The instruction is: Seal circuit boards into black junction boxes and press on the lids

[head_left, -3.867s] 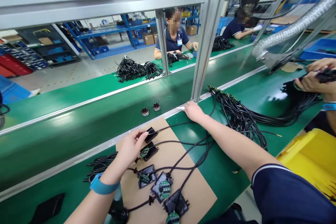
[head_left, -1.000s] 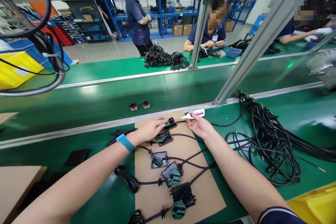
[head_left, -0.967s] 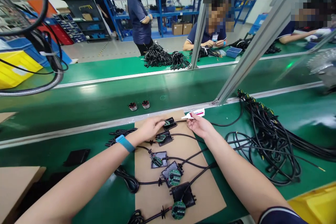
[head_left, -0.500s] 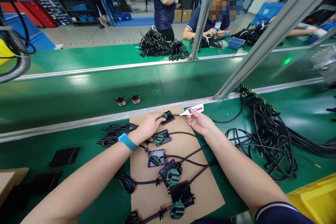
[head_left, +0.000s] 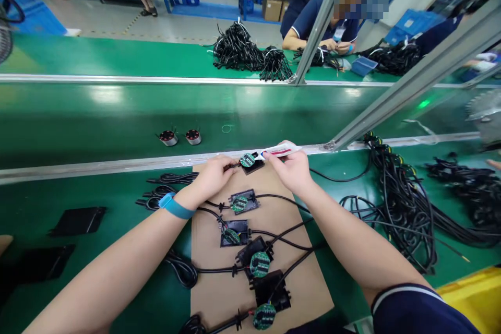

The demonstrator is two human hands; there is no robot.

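Above the table (head_left: 121, 188), the right hand (head_left: 293, 168) clasped a squeeze tube (head_left: 282, 150) aimed left at the circuit board (head_left: 247, 160), left hand (head_left: 212, 178) pinching its lead (head_left: 236, 164).

Bare left forearm (head_left: 129, 253) angled forward and inward; bare left hand (head_left: 213, 180), back uppermost, thumb and fingertips pinched together. Bare right forearm (head_left: 354, 237) likewise angled inward; bare right hand (head_left: 291, 171) gripping, thumb extended. Hands near, apart.
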